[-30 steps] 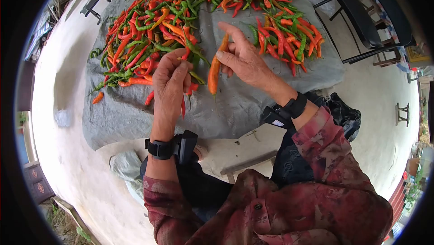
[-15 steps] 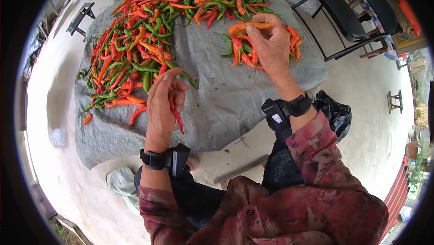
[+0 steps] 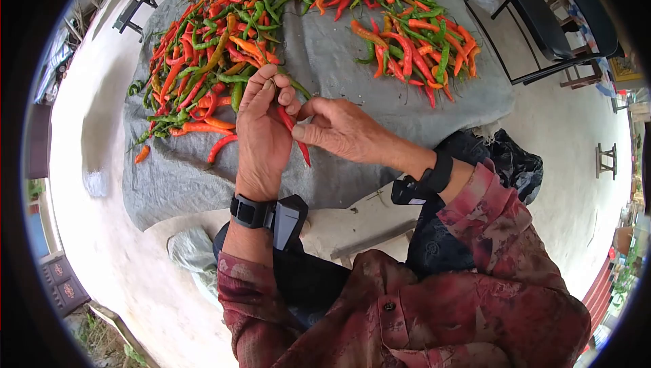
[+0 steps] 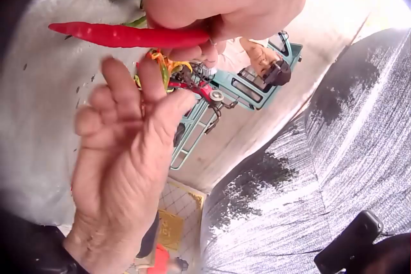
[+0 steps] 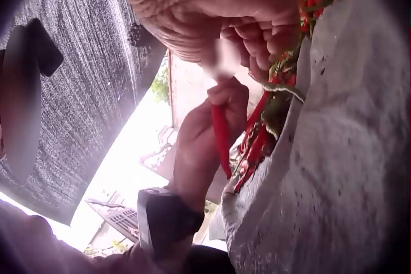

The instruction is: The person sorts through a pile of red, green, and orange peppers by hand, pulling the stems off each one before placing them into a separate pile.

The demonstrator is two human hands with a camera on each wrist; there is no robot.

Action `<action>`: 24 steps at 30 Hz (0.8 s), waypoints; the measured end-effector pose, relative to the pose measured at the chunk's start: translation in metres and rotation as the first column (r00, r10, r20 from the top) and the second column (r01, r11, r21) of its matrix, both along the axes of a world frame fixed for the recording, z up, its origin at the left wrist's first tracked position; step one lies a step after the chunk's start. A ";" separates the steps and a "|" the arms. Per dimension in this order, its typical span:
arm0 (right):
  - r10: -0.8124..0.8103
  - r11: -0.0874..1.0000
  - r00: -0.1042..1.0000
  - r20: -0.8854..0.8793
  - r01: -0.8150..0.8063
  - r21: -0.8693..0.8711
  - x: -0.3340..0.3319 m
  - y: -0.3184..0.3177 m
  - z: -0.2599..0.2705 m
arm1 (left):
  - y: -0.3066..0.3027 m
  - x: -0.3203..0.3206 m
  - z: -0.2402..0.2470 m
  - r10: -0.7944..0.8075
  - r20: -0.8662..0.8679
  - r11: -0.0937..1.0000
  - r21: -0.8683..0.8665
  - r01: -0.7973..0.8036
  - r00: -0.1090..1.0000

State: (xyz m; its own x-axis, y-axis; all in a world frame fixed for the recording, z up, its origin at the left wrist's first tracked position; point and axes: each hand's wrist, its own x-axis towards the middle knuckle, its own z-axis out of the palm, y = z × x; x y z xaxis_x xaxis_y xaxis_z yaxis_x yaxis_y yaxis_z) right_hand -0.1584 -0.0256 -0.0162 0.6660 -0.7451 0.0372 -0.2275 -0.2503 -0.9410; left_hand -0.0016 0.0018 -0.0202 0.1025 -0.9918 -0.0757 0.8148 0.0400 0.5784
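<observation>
My left hand (image 3: 261,127) pinches the stem end of a slim red chili pepper (image 3: 303,151), whose tip points down toward me. In the left wrist view the red chili (image 4: 122,35) stretches out sideways from the left fingers. Close beside it is my right hand (image 3: 346,130), holding nothing; seen from the left wrist, its fingers (image 4: 119,78) are loosely bent just short of the chili. A big mixed heap of red, orange and green chilies (image 3: 196,73) lies beyond the left hand. Farther right is a smaller, mostly red and orange pile (image 3: 424,56).
A grey sheet (image 3: 332,56) lies under the chilies. At the right stands a black chair (image 3: 522,15), with a black plastic bag (image 3: 519,161) nearer me. A low stool (image 3: 137,7) is at the far left. The left wrist view shows another person (image 4: 260,59) by a teal vehicle (image 4: 247,94).
My right hand carried an orange chili over to the right pile, let go of it there, and has come back beside the left hand. The left hand has kept a red chili.
</observation>
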 end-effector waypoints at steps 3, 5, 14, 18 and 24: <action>0.065 0.981 0.998 0.019 -0.067 0.180 0.012 0.003 0.002 | 0.001 0.002 0.005 0.084 0.053 0.997 -0.006 -0.083 0.995; 0.064 0.955 0.998 0.021 -0.068 0.287 0.013 -0.001 0.005 | 0.001 0.009 0.010 0.155 0.117 0.988 -0.002 -0.156 0.981; -0.582 0.549 0.810 -0.080 0.318 -0.773 -0.042 -0.048 0.014 | 0.000 0.047 0.012 0.169 0.976 0.946 -0.122 -0.299 0.139; -0.603 0.360 0.798 0.002 0.274 -0.892 -0.062 -0.053 0.020 | 0.002 0.032 -0.004 0.188 0.814 0.937 -0.317 -0.149 -0.550; -0.390 0.497 0.919 0.055 0.261 -0.827 -0.041 -0.035 0.012 | 0.000 0.015 0.008 0.170 0.873 0.948 -0.271 -0.165 -0.457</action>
State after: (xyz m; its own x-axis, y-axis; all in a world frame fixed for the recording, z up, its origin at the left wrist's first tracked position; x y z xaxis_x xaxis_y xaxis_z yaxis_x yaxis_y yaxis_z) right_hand -0.1991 -0.0602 -0.0040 0.4286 -0.6017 0.6740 -0.5527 -0.7647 -0.3312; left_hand 0.0135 0.0022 -0.0125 0.1830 -0.9030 0.3887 -0.8843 0.0216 0.4665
